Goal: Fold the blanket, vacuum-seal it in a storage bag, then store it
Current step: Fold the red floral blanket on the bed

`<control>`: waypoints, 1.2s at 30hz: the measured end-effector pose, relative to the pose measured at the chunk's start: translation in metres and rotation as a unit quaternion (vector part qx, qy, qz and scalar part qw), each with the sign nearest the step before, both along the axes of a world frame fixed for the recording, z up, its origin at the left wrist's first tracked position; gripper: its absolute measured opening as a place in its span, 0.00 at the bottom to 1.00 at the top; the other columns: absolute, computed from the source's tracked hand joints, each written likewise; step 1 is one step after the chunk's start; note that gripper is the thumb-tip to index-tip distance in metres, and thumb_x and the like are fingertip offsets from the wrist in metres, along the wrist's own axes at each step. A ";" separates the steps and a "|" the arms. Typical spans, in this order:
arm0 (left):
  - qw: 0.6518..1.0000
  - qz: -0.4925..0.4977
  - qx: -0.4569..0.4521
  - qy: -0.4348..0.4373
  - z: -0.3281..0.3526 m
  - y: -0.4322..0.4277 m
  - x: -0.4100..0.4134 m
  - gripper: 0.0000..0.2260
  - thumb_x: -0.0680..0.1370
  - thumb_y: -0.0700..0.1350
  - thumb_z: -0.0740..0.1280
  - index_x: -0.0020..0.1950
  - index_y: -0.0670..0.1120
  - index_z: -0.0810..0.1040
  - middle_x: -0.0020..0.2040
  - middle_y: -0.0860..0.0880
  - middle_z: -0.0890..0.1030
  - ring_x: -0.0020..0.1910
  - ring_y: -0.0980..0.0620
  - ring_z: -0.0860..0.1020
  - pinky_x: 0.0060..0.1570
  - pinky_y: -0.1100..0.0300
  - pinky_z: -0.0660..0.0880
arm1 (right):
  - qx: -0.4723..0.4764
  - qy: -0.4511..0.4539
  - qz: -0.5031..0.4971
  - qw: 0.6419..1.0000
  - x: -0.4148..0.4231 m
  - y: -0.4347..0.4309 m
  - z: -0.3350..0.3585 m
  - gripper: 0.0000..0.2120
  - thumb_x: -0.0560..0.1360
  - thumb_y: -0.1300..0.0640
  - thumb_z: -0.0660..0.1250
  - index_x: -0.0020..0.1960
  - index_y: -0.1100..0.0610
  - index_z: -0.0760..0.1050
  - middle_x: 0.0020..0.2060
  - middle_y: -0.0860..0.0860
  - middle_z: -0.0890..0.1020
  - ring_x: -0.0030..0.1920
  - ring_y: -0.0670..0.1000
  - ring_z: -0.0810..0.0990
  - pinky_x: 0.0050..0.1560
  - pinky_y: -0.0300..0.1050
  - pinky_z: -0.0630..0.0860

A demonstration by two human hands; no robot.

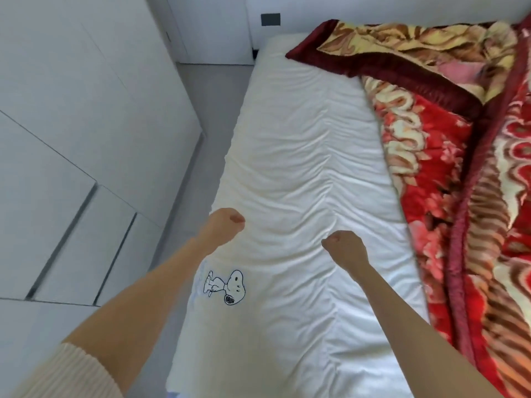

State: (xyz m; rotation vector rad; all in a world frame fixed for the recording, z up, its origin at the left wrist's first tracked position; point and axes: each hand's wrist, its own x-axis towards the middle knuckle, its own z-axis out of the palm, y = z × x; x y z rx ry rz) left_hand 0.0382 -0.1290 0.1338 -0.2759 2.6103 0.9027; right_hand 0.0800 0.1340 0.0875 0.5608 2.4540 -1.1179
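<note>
A thick red blanket [448,156] with a cream and pink floral pattern and a dark red border lies spread along the right side of the bed, its far corner turned over. My left hand [225,225] is curled into a fist above the left part of the white sheet [296,156], holding nothing that I can see. My right hand [344,248] is also a fist over the middle of the sheet, a short way left of the blanket's edge and not touching it. No storage bag is in view.
The white sheet is wrinkled and has a cartoon dog print [227,287] near my left forearm. White cabinet doors [71,139] stand on the left. A narrow strip of grey floor [209,110] runs between them and the bed.
</note>
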 end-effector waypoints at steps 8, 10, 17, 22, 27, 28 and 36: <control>0.999 -0.020 0.045 0.016 0.000 -0.019 -0.047 0.03 0.77 0.40 0.65 0.47 0.45 0.79 0.43 0.51 0.78 0.39 0.56 0.75 0.36 0.68 0.69 | -0.018 0.033 -0.079 0.996 -0.030 -0.017 -0.013 0.09 0.72 0.56 0.63 0.39 0.62 0.77 0.37 0.58 0.82 0.42 0.60 0.80 0.45 0.53 0.78; 0.998 -0.036 0.057 0.009 -0.001 -0.028 -0.063 0.04 0.77 0.41 0.65 0.48 0.44 0.79 0.44 0.49 0.80 0.43 0.52 0.77 0.41 0.62 0.72 | -0.011 0.021 -0.084 0.996 -0.035 -0.025 -0.015 0.07 0.73 0.56 0.64 0.39 0.57 0.77 0.36 0.53 0.82 0.43 0.57 0.81 0.46 0.51 0.78; 0.984 -0.124 0.125 0.029 0.010 -0.097 -0.143 0.04 0.78 0.43 0.64 0.47 0.45 0.78 0.38 0.50 0.80 0.35 0.53 0.78 0.35 0.64 0.71 | 0.059 0.007 -0.119 0.991 -0.067 -0.095 -0.009 0.08 0.76 0.52 0.63 0.39 0.51 0.75 0.38 0.49 0.80 0.41 0.51 0.76 0.32 0.40 0.66; 0.961 -0.211 0.176 0.024 0.030 -0.163 -0.208 0.05 0.77 0.43 0.65 0.43 0.47 0.78 0.36 0.50 0.80 0.34 0.52 0.77 0.39 0.59 0.73 | 0.122 0.009 -0.199 0.972 -0.088 -0.173 0.019 0.08 0.76 0.50 0.63 0.41 0.52 0.76 0.36 0.49 0.80 0.40 0.50 0.77 0.30 0.38 0.65; 0.951 -0.256 0.163 0.053 0.054 -0.224 -0.271 0.08 0.76 0.41 0.65 0.39 0.50 0.77 0.34 0.52 0.79 0.35 0.49 0.78 0.42 0.55 0.75 | 0.137 0.032 -0.238 0.961 -0.138 -0.231 0.064 0.07 0.74 0.50 0.64 0.39 0.50 0.76 0.41 0.50 0.83 0.41 0.51 0.78 0.36 0.42 0.70; 0.952 -0.256 0.158 0.063 0.056 -0.228 -0.284 0.07 0.76 0.41 0.65 0.39 0.50 0.77 0.34 0.51 0.79 0.37 0.48 0.78 0.44 0.55 0.75 | 0.141 0.033 -0.243 0.959 -0.147 -0.238 0.071 0.07 0.74 0.50 0.64 0.38 0.50 0.75 0.41 0.50 0.83 0.42 0.52 0.79 0.39 0.43 0.72; 0.936 -0.309 0.141 0.098 0.070 -0.206 -0.389 0.05 0.75 0.43 0.67 0.39 0.51 0.78 0.37 0.53 0.78 0.39 0.52 0.76 0.40 0.60 0.69 | 0.143 0.095 -0.302 0.938 -0.215 -0.245 0.108 0.11 0.76 0.54 0.63 0.39 0.59 0.77 0.36 0.54 0.82 0.41 0.55 0.81 0.40 0.46 0.73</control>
